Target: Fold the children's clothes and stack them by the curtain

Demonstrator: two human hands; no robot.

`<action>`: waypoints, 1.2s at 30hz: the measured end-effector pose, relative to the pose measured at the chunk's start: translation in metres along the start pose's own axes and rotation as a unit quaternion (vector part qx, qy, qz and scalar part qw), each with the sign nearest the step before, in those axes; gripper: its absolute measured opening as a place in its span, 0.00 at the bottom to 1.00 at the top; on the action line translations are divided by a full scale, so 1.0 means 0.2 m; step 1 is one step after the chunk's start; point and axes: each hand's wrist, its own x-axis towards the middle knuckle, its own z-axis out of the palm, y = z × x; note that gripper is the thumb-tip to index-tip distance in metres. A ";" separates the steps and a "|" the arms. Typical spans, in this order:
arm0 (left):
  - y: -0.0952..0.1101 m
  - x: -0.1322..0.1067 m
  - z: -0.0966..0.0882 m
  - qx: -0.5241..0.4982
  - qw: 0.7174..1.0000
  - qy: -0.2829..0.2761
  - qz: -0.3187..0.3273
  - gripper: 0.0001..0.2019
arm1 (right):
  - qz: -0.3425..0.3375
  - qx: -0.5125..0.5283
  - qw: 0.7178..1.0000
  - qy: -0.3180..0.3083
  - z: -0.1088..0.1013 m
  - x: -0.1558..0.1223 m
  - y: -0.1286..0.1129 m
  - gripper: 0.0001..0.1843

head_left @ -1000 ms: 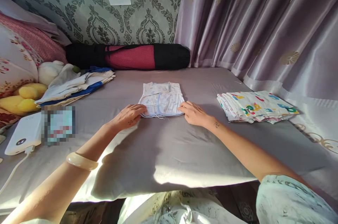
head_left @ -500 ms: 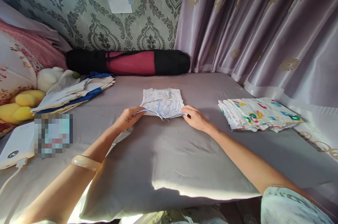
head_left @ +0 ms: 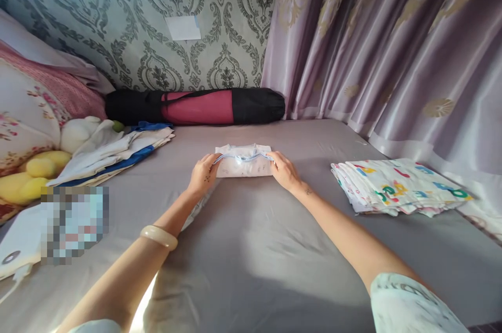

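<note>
While one pile of clothes (head_left: 113,152) is lying at the left, the left hand (head_left: 204,173), arm slanting forward, is pinching one white garment (head_left: 245,168) by its raised blue edge. The garment is resting mid-bed between both hands. The right hand (head_left: 285,170), slanting inward, is gripping that edge's other end. Broad grey sheet (head_left: 314,147) is separating it from one printed cloth stack (head_left: 408,184).

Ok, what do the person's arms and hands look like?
The bare left hand has dark dot markings; a glossy cream bangle rings that forearm. The right hand has a dark mark by the wrist. Pale green fabric sleeves show, the right one dark-patterned.
</note>
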 end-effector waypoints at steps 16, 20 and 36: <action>-0.17 0.28 0.16 0.115 0.981 -0.089 -0.132 0.16 | 0.139 -0.098 0.977 -0.131 0.16 0.26 0.14 0.20; -0.24 0.28 0.20 0.093 0.975 -0.072 -0.187 0.17 | 0.226 -0.044 0.968 -0.098 0.21 0.26 0.20 0.19; -0.26 0.33 0.18 0.053 0.962 -0.030 -0.265 0.17 | 0.375 0.008 0.921 -0.103 0.22 0.33 0.22 0.22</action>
